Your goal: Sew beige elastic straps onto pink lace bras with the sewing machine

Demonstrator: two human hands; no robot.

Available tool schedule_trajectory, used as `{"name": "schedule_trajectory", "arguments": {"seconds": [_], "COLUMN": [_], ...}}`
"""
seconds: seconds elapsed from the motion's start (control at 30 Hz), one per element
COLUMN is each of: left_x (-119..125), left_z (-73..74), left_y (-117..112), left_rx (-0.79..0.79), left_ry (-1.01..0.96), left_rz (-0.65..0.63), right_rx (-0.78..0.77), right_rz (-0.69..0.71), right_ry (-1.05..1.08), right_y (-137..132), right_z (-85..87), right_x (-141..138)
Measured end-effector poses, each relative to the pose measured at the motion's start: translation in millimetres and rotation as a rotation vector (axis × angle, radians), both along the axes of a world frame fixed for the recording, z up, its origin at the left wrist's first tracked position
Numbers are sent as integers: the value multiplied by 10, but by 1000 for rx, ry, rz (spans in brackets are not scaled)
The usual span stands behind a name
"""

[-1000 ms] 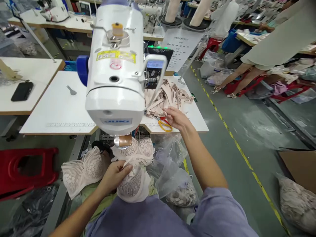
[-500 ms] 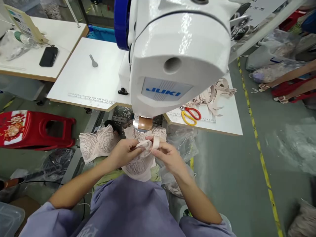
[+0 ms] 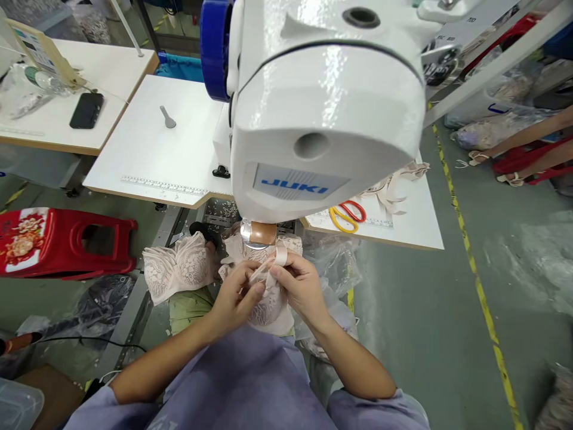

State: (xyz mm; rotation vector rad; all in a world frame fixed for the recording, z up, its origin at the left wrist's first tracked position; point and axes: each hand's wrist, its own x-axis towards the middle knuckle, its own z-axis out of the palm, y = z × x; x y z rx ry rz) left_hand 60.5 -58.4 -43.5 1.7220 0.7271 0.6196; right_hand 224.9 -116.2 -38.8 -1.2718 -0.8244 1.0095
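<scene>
In front of me hangs a pale pink lace bra (image 3: 270, 313), lying over my lap below the sewing machine (image 3: 326, 131). My right hand (image 3: 304, 289) pinches a pale pink strap (image 3: 280, 255), which loops up over its fingers. My left hand (image 3: 237, 295) is closed, thumb against fingers, on the bra's thin edge or strap, right beside the right hand. The exact spot it grips is partly hidden by the fingers. More lace bras (image 3: 179, 267) lie together to the left of my left hand.
Red-and-yellow-handled scissors (image 3: 344, 226) and loose pink straps (image 3: 389, 194) lie on the right table part. A ruler strip (image 3: 163, 184) and a grey tool (image 3: 167, 117) are on the left part. A red stool (image 3: 96, 239) stands left. Another person's arms or legs show far right.
My left hand has shifted right and slightly down, closer to the right hand. The strap stays looped at the right fingers. The view has tilted, so the machine appears lower.
</scene>
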Motion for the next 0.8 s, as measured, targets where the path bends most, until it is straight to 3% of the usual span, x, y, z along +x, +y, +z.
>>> {"name": "schedule_trajectory", "arguments": {"seconds": [0.1, 0.2, 0.27, 0.4, 0.53, 0.8], "left_x": [17, 13, 18, 60, 82, 51], "left_z": [-76, 13, 129, 331, 420, 498], "left_y": [2, 221, 406, 631, 674, 741], "left_rx": [180, 473, 578, 459, 307, 243], "left_ry": [38, 9, 24, 140, 215, 280], "left_rz": [50, -111, -180, -114, -107, -160], "right_rx": [-65, -100, -98, -149, -154, 58], "right_rz": [28, 12, -32, -42, -64, -159], "right_ry": [66, 153, 221, 170, -101, -580], "right_y": [68, 164, 251, 462, 671, 916], "right_z": [-5, 55, 87, 54, 17, -91], "right_x": [90, 236, 345, 546, 670, 659]}}
